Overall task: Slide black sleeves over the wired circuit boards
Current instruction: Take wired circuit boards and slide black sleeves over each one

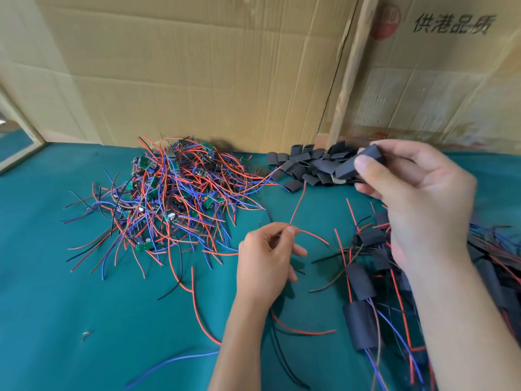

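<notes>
Mid-sleeving imo: right hand (pixel 417 190) pinches a sleeve (pixel 358 162), left hand (pixel 270 255) pinches red wire (pixel 297 206) below it. Next: pull wire so sleeve covers board.

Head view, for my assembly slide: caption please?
Right hand holds a black sleeve while left hand pinches red wire.

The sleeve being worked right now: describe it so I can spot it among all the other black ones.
Start at the heap of loose black sleeves by the cardboard wall. Just right of it, the right hand grips one black sleeve above the table. Unlike its neighbours, it is lifted off the green cloth.
</notes>
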### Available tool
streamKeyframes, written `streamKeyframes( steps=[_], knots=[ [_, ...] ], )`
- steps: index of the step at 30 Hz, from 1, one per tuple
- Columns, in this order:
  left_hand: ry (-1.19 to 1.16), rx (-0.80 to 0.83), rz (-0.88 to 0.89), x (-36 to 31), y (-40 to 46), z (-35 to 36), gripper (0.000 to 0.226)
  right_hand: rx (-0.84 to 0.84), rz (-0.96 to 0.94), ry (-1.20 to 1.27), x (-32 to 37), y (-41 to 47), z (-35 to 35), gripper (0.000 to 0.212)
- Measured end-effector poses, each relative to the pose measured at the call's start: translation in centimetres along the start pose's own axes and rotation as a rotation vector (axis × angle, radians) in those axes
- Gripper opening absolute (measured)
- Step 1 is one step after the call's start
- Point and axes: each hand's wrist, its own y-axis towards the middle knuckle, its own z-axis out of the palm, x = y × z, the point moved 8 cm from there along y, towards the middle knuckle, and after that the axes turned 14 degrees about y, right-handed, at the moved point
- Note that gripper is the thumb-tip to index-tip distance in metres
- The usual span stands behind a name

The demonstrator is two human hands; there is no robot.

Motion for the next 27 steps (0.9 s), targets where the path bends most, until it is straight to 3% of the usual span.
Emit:
streamKeyframes(
  steps=[4, 12, 16, 22, 27],
  knots=[
    [0.025, 0.004, 0.018, -0.1, 0.0, 0.2, 0.021, 0.063, -0.063, -0.143, 0.0, -0.6, 1.7, 0.02],
    [0.051, -0.045, 0.092, -0.7, 0.1, -0.2, 0.02, 0.124, 0.062, -0.434, -3.3, -1.5, 1.9, 0.023],
    [-0.028, 0.029, 0.124, -1.4, 0.1, 0.5, 0.017, 0.138, 0.195, -0.35, -5.8, -2.1, 1.9, 0.024],
    [-0.294, 0.251, 0.026, -1.3, -0.3, 1.6, 0.053, 0.122, 0.304, -0.275, -7.5, -2.4, 0.6, 0.024],
    [-0.375, 0.249, 0.009, -1.4, -0.6, 1.9, 0.053, 0.094, 0.356, -0.18, -7.5, -1.7, -0.7, 0.02]
  ],
)
